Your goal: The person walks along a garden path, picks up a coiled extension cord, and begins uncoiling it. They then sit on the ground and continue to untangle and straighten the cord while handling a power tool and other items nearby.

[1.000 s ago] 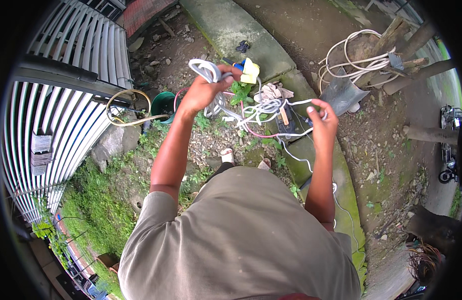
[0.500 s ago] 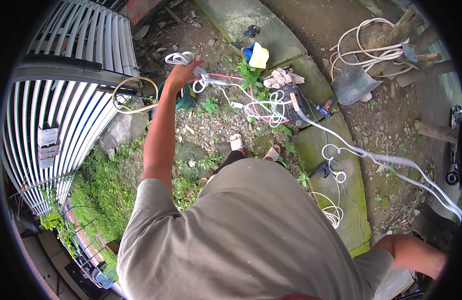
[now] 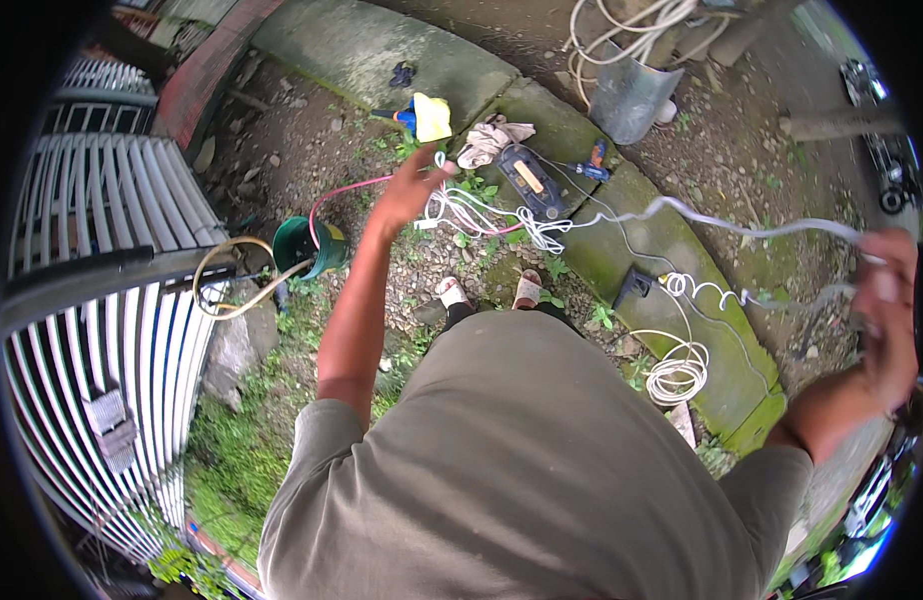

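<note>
My left hand (image 3: 407, 195) reaches forward, its thumb and fingers apart. A small loop of white cord shows between its fingertips, and more white cord (image 3: 462, 213) lies in loose loops just below. At the far right my right hand (image 3: 887, 305), smeared by motion, is closed round the white cord. One strand runs from it in a wave across the slab to the loops. A black power tool (image 3: 532, 182) with a tan label rests on the slab beside the cord. A crumpled pale cloth (image 3: 494, 140) lies next to it.
A blue-and-black drill (image 3: 594, 163) lies on the mossy concrete slab (image 3: 672, 225). A yellow cloth (image 3: 432, 118) covers another blue tool. At left stand a green bucket (image 3: 327, 245), with a pink hose beside it, and a white slatted fence (image 3: 112, 205). A coiled white cable (image 3: 679, 375) lies near right.
My left hand has moved right and its fingers have spread; the cord loops now lie below it. My right hand has come up into view with the cord. The whole view has turned.
</note>
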`<move>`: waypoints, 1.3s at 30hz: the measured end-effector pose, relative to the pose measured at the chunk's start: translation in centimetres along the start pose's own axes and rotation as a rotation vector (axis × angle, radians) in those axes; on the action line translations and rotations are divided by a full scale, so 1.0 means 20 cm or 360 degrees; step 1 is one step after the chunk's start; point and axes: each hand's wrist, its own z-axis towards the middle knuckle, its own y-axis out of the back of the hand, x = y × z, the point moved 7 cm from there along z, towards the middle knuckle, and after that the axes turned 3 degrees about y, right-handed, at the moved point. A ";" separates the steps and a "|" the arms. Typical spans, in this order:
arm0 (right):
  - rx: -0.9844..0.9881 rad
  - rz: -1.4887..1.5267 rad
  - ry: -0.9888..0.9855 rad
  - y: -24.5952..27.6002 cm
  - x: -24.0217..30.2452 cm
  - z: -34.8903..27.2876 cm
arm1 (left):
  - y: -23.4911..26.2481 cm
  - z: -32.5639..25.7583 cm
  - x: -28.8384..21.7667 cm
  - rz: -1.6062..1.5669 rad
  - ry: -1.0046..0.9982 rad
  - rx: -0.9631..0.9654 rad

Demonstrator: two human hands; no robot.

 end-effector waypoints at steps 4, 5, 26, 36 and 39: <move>0.0246 0.0440 -0.0129 -0.59 -0.32 0.00 | -0.69 -0.43 -0.84 0.0072 -0.1045 0.0670; 0.0318 0.0485 -0.0178 -0.67 -0.41 -0.01 | -0.76 -0.52 -0.98 0.0017 -0.1162 0.0804; -0.0157 -0.0375 -0.0520 -0.93 -2.06 -0.64 | 0.24 -0.57 -0.69 -0.0787 -0.0383 -0.0690; -0.0234 -0.0091 -0.0065 -0.95 -1.26 0.19 | -0.43 -0.59 -0.82 -0.0231 -0.0329 0.0743; -0.0284 -0.0076 -0.0345 -1.07 -1.64 0.06 | -0.04 -0.69 -0.71 -0.0844 0.0073 0.0458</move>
